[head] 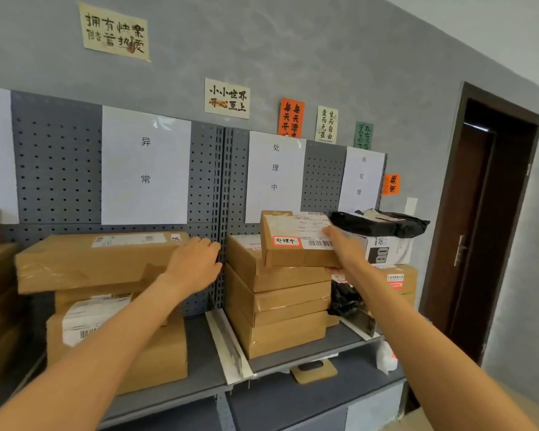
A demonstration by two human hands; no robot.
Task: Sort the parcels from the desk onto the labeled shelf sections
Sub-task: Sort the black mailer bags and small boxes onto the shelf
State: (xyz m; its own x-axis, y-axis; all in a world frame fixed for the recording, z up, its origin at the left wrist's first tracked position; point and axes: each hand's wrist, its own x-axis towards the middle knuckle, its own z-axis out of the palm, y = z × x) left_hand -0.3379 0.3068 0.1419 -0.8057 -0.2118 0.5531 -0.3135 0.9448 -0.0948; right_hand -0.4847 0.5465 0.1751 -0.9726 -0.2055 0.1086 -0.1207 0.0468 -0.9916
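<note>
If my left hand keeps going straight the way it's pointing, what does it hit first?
Probably the grey slotted upright post between the shelf sections. The left hand points up and right, fingertips almost at the post beside the top cardboard box; depth is uncertain.

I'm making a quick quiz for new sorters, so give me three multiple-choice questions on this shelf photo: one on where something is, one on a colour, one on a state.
1. Where is the right hand holding the cardboard parcel?
A. Over the stack below the 处理中 sign
B. Below the 异常 sign
C. On the floor

2. What colour frames the parcel's 处理中 sticker?
A. Blue
B. Red
C. Green

3. What is the left hand doing?
A. Gripping a black bag
B. Hanging at the person's side
C. Resting on the top box in the 异常 section

Answers:
1 A: the parcel sits just above that middle stack.
2 B: the sticker's border is red.
3 C: its fingers lie along that box's right end.
</note>
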